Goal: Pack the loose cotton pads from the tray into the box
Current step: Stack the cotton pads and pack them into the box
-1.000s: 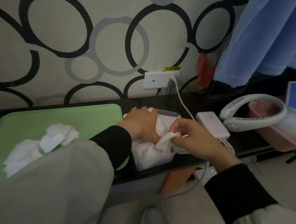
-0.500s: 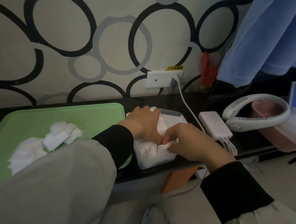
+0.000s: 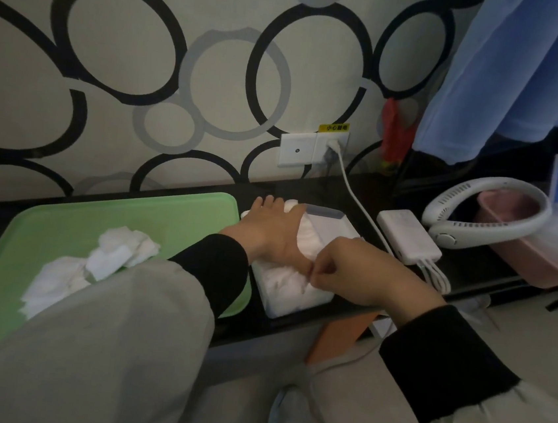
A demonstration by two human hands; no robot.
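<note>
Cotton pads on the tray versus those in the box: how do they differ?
The loose pads lie in a rumpled heap on the green tray; the boxed pads sit packed tight inside the box. No hand is on the loose pads; the left hand presses flat on the boxed pads. Both are white.

home room, circle-patterned wallpaper (image 3: pixel 121 57), blue curtain (image 3: pixel 527 65), wall socket (image 3: pixel 313 149)

Left to right: tray (image 3: pixel 140 207), box (image 3: pixel 290 304), charger (image 3: pixel 407 240); pads (image 3: pixel 111 257) in tray and box
</note>
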